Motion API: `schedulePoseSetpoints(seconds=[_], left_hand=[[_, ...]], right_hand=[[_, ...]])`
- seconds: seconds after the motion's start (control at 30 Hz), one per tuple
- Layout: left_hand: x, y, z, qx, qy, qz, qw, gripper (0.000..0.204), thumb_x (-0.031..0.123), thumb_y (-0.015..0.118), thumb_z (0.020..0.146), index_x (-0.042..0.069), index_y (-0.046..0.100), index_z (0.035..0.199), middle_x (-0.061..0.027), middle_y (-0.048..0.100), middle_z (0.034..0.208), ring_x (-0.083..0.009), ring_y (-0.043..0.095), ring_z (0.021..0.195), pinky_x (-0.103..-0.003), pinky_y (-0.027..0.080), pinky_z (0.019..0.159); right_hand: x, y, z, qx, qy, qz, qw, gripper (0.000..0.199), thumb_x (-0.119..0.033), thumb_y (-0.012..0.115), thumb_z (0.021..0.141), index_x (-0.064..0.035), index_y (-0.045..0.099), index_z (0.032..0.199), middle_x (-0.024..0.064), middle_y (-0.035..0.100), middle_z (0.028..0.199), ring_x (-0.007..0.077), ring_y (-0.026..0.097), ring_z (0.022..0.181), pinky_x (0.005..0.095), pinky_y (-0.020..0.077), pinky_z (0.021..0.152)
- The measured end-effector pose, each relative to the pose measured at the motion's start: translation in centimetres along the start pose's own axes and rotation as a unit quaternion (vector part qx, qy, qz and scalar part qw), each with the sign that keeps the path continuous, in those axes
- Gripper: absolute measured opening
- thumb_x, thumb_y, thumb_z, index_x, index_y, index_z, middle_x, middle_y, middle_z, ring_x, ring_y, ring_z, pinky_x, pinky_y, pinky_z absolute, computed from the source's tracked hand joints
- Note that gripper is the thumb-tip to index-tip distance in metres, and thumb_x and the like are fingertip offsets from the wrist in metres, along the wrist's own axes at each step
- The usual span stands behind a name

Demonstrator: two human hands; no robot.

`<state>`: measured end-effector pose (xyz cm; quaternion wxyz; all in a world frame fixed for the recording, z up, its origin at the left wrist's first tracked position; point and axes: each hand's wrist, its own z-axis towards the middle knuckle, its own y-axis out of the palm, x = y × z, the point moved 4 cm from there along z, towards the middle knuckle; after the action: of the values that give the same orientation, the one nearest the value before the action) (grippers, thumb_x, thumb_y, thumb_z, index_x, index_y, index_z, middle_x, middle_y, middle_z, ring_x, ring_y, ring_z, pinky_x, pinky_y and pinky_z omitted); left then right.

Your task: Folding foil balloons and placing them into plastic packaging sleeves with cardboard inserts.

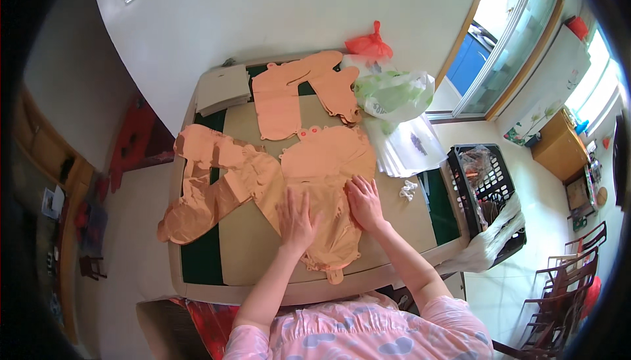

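Note:
A flat rose-gold foil balloon lies spread on the table in front of me. My left hand rests palm down on its lower middle, fingers spread. My right hand presses flat on the same balloon just to the right, fingers together and pointing away from me. Neither hand grips anything. A crumpled pile of similar foil balloons sits to the left, touching the one under my hands. More flat foil shapes lie stacked at the far side of the table.
A grey stack of cardboard sheets sits at the far left corner. Clear plastic sleeves, a green-and-white plastic bag and a red bag lie far right. A black crate stands off the table's right edge; a small white item lies near it.

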<state>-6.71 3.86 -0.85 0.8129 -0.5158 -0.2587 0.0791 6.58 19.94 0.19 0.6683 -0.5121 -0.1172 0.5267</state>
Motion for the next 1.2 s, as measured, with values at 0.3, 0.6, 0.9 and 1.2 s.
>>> schedulePoseSetpoints(seconds=[0.3,0.6,0.9,1.2], left_hand=[[-2.1,1.8,2.6,-0.054,-0.043,0.043,0.997,0.078,0.052,0.056,0.089,0.01,0.031,0.149,-0.0261,0.03,0.15,-0.0395,0.021,0.144,-0.061,0.01,0.114],[-2.0,1.3,2.4,-0.072,0.008,0.021,0.997,0.068,0.05,0.055,0.091,0.014,0.037,0.145,-0.0192,0.033,0.151,-0.0347,0.022,0.144,-0.067,0.012,0.111],[0.0,-0.9,1.6,-0.047,0.03,-0.018,0.998,0.06,0.048,0.058,0.09,0.013,0.05,0.137,-0.0202,0.037,0.148,-0.0356,0.027,0.142,-0.066,0.014,0.111],[3.9,-0.6,-1.6,-0.153,0.218,-0.023,0.964,0.055,0.045,0.06,0.088,0.024,0.052,0.137,-0.011,0.039,0.148,-0.0302,0.029,0.142,-0.063,0.016,0.113]], right_hand=[[-0.3,0.9,-0.1,-0.028,-0.039,-0.031,0.998,0.033,-0.016,0.054,0.092,-0.0088,0.058,0.124,0.0147,0.053,0.134,0.031,0.045,0.131,0.0539,0.0292,0.111],[-1.2,0.0,0.2,-0.024,-0.051,-0.033,0.998,0.034,-0.015,0.058,0.091,-0.0096,0.059,0.125,0.0155,0.055,0.132,0.032,0.046,0.129,0.0532,0.0299,0.111],[0.2,0.4,-0.2,0.03,-0.034,0.026,0.999,0.032,-0.012,0.059,0.089,-0.008,0.059,0.121,0.0139,0.056,0.128,0.0311,0.049,0.125,0.0542,0.0335,0.108],[0.5,0.9,0.4,0.01,-0.003,0.027,1.0,0.03,-0.009,0.057,0.09,-0.0058,0.058,0.119,0.0145,0.057,0.127,0.0321,0.05,0.124,0.0532,0.0339,0.108]])
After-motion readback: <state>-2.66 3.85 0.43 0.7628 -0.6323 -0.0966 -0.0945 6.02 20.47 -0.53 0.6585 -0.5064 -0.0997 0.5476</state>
